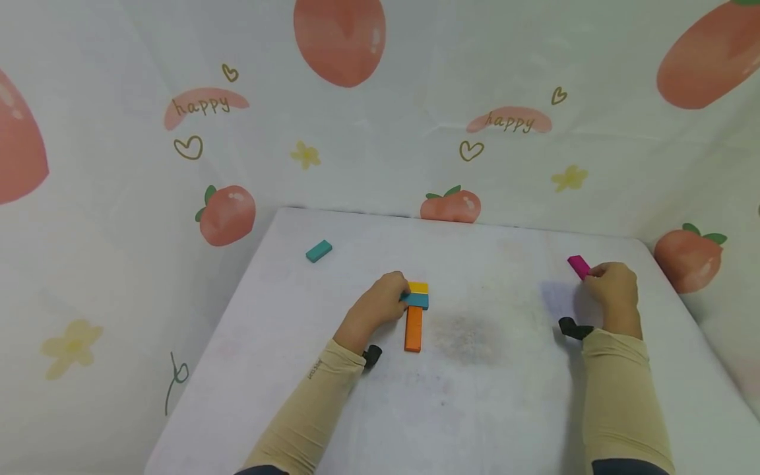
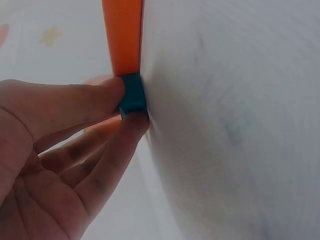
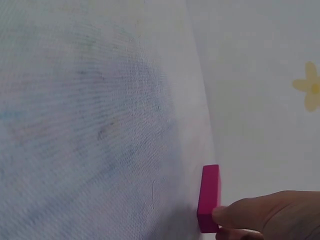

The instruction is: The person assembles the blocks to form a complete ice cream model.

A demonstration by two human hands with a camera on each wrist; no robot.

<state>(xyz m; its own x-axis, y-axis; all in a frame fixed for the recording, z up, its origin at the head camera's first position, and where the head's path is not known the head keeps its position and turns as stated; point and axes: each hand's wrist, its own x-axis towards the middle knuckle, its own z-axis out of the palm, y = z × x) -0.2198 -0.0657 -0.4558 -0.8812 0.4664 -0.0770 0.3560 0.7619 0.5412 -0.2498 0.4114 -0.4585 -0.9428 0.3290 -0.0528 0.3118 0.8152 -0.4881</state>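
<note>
A person's two hands work over a white table. The left hand pinches the left end of a blue block between thumb and fingers, hiding that end from the head view. The blue block lies crosswise at the far end of an orange block, which points toward the person. Just beyond the blue block sits a yellow block, partly covered by the hand.

Well apart, to the right, the right hand has thumb and fingers clamped on the near end of a pink block; whether it touches the table is unclear. Between the hands, the tabletop has a gray smudge. A teal block lies alone near the far left corner. Behind the table hangs a pale backdrop printed with peaches, flowers and "happy".
</note>
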